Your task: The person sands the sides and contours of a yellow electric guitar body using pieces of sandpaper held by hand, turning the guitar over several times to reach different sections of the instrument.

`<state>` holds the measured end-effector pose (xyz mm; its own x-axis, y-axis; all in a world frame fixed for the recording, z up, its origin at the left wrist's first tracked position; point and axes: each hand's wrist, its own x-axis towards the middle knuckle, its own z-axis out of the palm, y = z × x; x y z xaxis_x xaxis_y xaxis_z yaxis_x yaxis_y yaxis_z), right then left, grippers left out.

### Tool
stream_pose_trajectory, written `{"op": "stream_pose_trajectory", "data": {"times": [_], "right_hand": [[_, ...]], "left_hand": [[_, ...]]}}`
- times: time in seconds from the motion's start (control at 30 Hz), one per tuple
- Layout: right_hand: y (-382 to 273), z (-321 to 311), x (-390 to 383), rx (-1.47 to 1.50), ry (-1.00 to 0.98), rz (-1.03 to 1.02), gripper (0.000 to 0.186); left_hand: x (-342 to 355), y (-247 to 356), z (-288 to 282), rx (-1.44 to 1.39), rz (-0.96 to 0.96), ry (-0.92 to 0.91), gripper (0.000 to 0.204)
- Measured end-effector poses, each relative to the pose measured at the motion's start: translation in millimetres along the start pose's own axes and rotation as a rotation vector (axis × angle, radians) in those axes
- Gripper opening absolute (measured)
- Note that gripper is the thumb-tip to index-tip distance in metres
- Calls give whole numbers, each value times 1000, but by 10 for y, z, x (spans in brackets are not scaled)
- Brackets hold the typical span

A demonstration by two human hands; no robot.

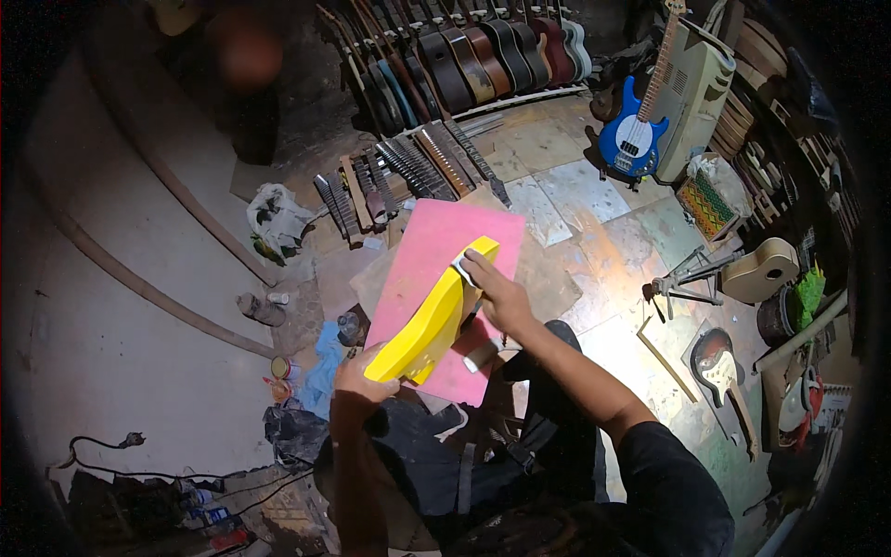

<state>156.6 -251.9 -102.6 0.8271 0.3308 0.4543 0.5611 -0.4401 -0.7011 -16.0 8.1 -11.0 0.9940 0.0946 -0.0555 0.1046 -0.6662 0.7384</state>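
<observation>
One yellow gtr body (422, 325), held tilted over pink board (444, 230)

L hand (360, 379) clamped on the body's near, lower-L end; R hand (501, 299) closed on a small white pad (463, 269) set against its far end. Body is up on edge, slanting lower L to upper R; can't tell if it touches the board underneath. Just L of the board: crumpled blue cloth (325, 362) w/ a small can (281, 368) next to it. Past the board's far side: gtr necks (418, 167) laid out side by side on the tiled floor (650, 334), then a row of gtrs (473, 70) standing at the back. White plastic bag (278, 212) off to L. Over on R: blue bass (634, 139) upright nr a beige cabinet (696, 102), pale acoustic gtr (761, 269) and, closer in, sunburst gtr (713, 351)
</observation>
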Motion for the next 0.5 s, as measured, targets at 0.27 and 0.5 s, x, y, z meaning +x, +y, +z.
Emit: {"op": "stream_pose_trajectory", "data": {"times": [0.27,0.5], "right_hand": [[15,-201,-119,50,-65,84,67],[-320,-282,-262,82,-95,-46,62]], "left_hand": [[-211,-605,189,-80,163,96,40],[-419,-758,216,12,65,68,45]]}}
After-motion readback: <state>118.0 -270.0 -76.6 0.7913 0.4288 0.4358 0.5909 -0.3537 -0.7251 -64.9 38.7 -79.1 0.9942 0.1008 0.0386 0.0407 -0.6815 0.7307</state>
